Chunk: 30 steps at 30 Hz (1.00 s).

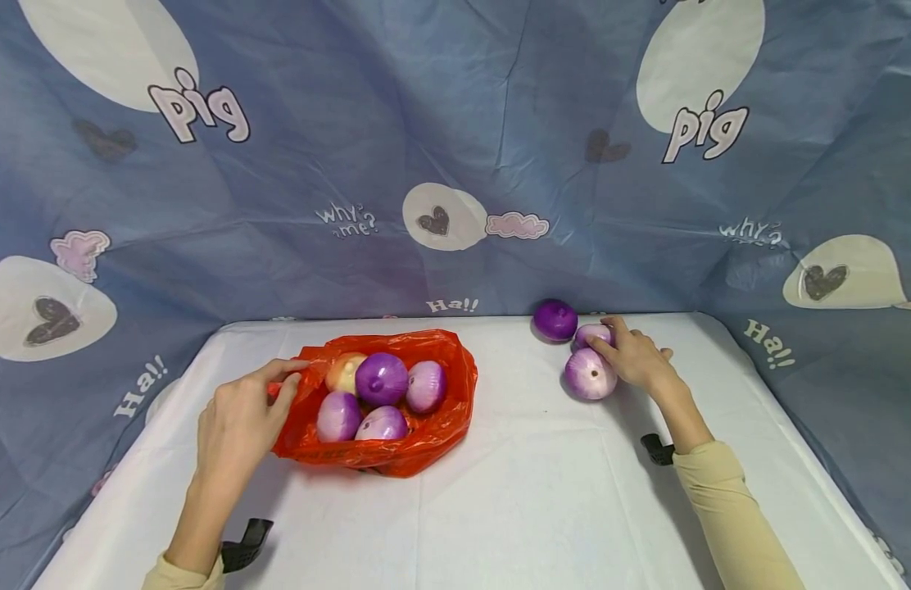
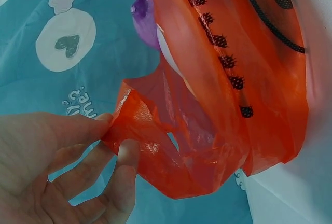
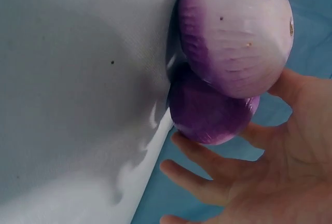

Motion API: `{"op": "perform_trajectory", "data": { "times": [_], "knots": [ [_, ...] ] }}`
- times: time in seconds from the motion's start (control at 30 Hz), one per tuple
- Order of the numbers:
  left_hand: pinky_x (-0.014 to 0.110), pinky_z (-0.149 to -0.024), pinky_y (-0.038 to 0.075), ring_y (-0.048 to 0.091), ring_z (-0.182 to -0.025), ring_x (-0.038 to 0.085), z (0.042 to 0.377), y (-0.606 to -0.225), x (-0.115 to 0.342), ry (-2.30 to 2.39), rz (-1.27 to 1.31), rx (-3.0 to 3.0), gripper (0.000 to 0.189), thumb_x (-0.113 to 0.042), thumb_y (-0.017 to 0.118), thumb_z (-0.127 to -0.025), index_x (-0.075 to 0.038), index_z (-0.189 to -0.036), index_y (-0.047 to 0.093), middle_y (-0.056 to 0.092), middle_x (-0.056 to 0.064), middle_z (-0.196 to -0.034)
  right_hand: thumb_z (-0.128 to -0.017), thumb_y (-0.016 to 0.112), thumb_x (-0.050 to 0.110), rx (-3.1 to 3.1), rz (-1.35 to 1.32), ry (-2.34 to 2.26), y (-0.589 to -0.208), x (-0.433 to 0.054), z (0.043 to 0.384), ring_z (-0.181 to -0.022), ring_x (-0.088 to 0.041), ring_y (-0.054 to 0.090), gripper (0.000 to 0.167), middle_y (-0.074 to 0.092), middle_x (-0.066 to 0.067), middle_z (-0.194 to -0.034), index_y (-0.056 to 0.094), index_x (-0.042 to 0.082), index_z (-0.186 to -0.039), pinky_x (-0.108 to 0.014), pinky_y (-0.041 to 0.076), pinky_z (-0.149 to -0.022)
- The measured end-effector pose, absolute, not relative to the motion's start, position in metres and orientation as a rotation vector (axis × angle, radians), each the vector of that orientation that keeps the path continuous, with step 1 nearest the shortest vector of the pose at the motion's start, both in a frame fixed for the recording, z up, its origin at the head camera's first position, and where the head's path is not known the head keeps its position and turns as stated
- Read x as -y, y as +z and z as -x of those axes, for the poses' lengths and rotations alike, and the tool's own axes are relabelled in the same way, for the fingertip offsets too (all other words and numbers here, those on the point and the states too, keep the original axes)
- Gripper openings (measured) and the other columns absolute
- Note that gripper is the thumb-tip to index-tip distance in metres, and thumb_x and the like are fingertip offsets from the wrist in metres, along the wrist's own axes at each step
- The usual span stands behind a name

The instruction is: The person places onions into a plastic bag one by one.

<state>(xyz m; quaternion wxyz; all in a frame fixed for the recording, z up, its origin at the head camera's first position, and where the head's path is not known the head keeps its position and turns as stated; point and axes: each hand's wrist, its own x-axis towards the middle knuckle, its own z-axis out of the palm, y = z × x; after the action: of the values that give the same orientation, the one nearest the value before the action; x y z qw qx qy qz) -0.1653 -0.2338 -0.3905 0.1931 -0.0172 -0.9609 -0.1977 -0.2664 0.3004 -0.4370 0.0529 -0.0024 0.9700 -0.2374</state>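
On the left of the table lies an open red plastic bag (image 1: 407, 459) with several onions inside, among them a dark purple onion (image 1: 382, 378) and a yellowish one (image 1: 343, 373). My left hand (image 1: 237, 418) pinches the bag's left rim between thumb and fingers, clearly seen in the left wrist view (image 2: 78, 156). At the back right, my right hand (image 1: 640, 356) has its thumb and index finger around a smaller purple onion (image 3: 207, 110). A larger, paler onion (image 1: 591, 374) touches it in front. Just left of them sits a dark purple onion (image 1: 555, 320).
A white cloth covers the table (image 1: 514, 508). Behind it hangs a blue printed curtain (image 1: 455, 147), close to the back edge where the loose onions lie. Black mounts (image 1: 247, 545) are visible at both wrists.
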Motion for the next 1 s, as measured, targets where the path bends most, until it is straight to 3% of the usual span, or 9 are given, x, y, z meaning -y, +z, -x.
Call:
{"op": "perform_trajectory", "data": {
  "times": [0.3, 0.57, 1.0],
  "knots": [
    [0.032, -0.043, 0.027, 0.039, -0.051, 0.017, 0.1645, -0.3893, 0.2338, -0.559, 0.034, 2.708, 0.023, -0.023, 0.069, -0.105, -0.02, -0.126, 0.079, 0.058, 0.001, -0.062, -0.111, 0.043, 0.057, -2.978, 0.008, -0.727, -0.4425, -0.2985, 0.2687, -0.145, -0.056, 0.046, 0.07, 0.053, -0.033, -0.156, 0.036, 0.008, -0.161, -0.086, 0.026, -0.102],
    [0.032, -0.043, 0.027, 0.039, -0.05, 0.018, 0.1641, -0.3892, 0.2339, -0.561, 0.02, 2.72, 0.024, -0.024, 0.069, -0.105, -0.021, -0.127, 0.078, 0.048, 0.0, -0.057, -0.109, 0.045, 0.061, -2.951, 0.005, -0.77, -0.4444, -0.2975, 0.2707, -0.144, -0.061, 0.046, 0.075, 0.052, -0.039, -0.153, 0.035, 0.006, -0.159, -0.095, 0.017, -0.106],
    [0.031, -0.042, 0.026, 0.036, -0.048, 0.017, 0.1629, -0.3889, 0.2356, -0.544, 0.019, 2.709, 0.024, -0.025, 0.069, -0.105, -0.021, -0.127, 0.078, 0.041, 0.0, -0.055, -0.11, 0.041, 0.063, -3.0, -0.011, -0.689, -0.4451, -0.2928, 0.2695, -0.141, -0.056, 0.05, 0.076, 0.057, -0.038, -0.148, 0.035, 0.006, -0.16, -0.086, 0.028, -0.103]
  ]
}}
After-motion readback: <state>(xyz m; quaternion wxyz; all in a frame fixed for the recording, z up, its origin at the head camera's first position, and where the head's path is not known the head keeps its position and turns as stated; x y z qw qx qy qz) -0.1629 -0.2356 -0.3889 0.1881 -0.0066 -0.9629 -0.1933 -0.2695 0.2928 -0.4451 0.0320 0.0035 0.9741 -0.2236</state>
